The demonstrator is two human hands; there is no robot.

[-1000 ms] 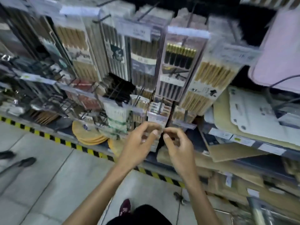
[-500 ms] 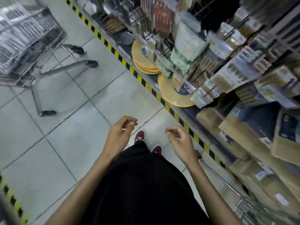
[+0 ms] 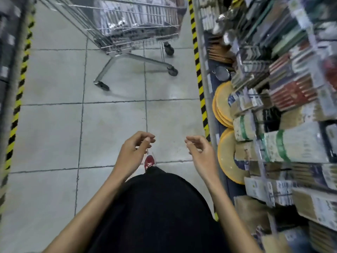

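Observation:
My left hand [image 3: 133,154] hangs in front of me over the tiled floor, fingers loosely curled, holding nothing. My right hand [image 3: 201,154] is level with it, a short gap away, fingers also loosely curled and empty. Both hands are apart from the shelf on the right, where packs of chopsticks [image 3: 295,143] hang on hooks. A wire shopping cart [image 3: 131,28] loaded with packaged goods stands ahead in the aisle, well beyond both hands.
Round yellow boards [image 3: 224,106] lean on the low shelf at the right. Yellow-black hazard tape [image 3: 198,73] runs along the shelf base, and another strip [image 3: 18,99] lines the left side. My red shoe [image 3: 149,162] shows below my hands.
My hands have come away from the hanging packs, empty. The view has swung left from the shelf to the aisle floor, bringing the cart into sight ahead.

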